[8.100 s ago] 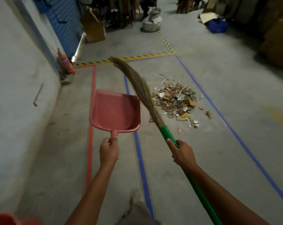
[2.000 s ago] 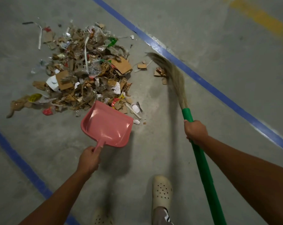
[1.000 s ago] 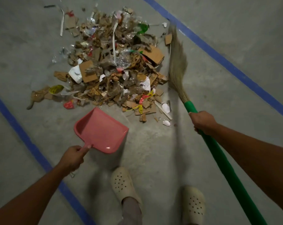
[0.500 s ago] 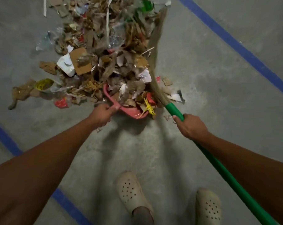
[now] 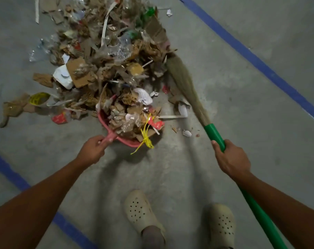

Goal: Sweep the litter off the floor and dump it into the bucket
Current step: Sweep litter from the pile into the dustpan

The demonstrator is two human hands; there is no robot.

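Litter [image 5: 106,56], heaped on the floor [image 5: 224,72] and partly loaded in the pink dustpan [image 5: 106,121]: light, loose, likely to spill, best carried level by the handle the left hand [image 5: 92,151] grips; right hand [image 5: 231,159] grips the broom [image 5: 186,85].

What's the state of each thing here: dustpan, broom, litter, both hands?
Dustpan: heaped full, mouth against the litter pile.
Litter pile: mostly on the floor.
Broom: bristles down at the pile's right edge.
Left hand: grips the dustpan handle.
Right hand: grips the broom's green handle.
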